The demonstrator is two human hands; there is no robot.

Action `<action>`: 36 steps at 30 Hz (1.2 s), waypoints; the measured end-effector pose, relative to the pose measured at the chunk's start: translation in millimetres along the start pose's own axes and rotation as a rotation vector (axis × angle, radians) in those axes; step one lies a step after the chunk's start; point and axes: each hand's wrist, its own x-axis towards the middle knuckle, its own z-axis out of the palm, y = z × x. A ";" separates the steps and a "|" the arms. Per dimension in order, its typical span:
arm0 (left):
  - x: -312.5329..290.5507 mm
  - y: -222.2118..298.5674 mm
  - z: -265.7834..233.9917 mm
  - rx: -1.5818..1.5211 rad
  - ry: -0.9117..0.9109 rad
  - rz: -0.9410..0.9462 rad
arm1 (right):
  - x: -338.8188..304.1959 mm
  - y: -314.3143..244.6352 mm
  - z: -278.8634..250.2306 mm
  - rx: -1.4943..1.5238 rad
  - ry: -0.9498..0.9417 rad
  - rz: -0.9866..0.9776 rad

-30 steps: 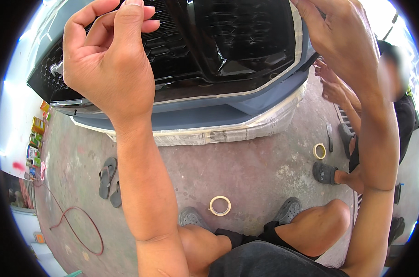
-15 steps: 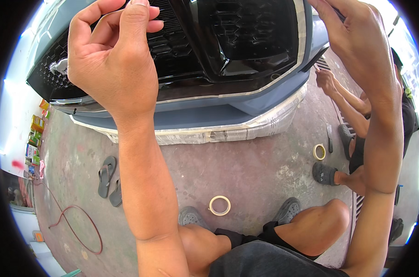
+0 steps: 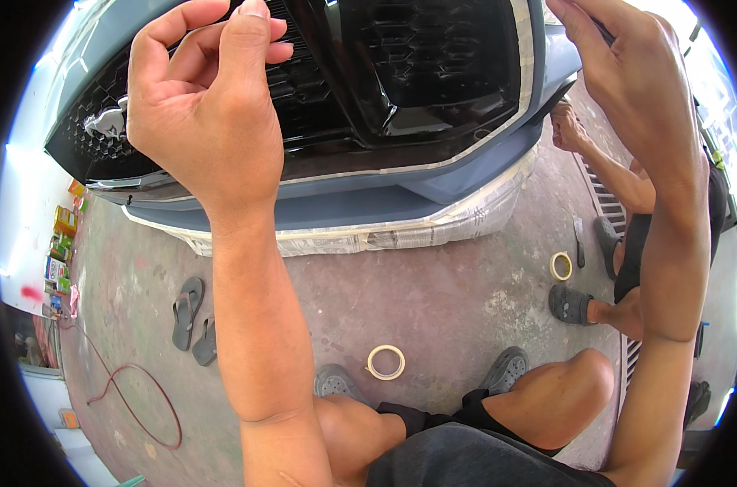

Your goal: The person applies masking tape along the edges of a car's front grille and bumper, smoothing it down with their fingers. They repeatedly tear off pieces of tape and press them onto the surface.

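Both of my hands are raised in front of a car's front end. My left hand is before the glossy black grille, fingers curled in toward the thumb. Its index fingertip meets the top edge, so anything pinched there is hidden. At the upper right, my right hand is closed beside the bumper's corner, thumb and fingers drawn together; I cannot make out what is between them. Cream masking tape borders the grille along the blue-grey bumper. Newspaper covers the bumper's lower edge.
A masking tape roll lies on the floor between my feet. Another roll and a putty knife lie near a crouching co-worker's shoe. Flip-flops, a red hose and several cans are to the left.
My left hand has shifted slightly right and down. The co-worker's hand at the right has moved a little toward the bumper's corner. My right hand is nearly still.
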 end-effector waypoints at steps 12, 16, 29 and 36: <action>-1.3 -5.0 2.0 -0.177 -0.017 -0.022 | -7.7 35.5 14.7 -0.269 0.350 -0.299; -4.5 -1.9 7.8 -0.192 -0.013 -0.034 | -4.3 47.9 10.2 -0.285 0.291 -0.245; -50.2 -5.5 100.9 0.744 -0.176 0.711 | -70.8 97.3 0.5 0.530 0.370 0.174; -56.9 -9.8 116.5 0.915 -0.296 0.654 | -97.3 143.3 -3.4 0.554 0.415 0.243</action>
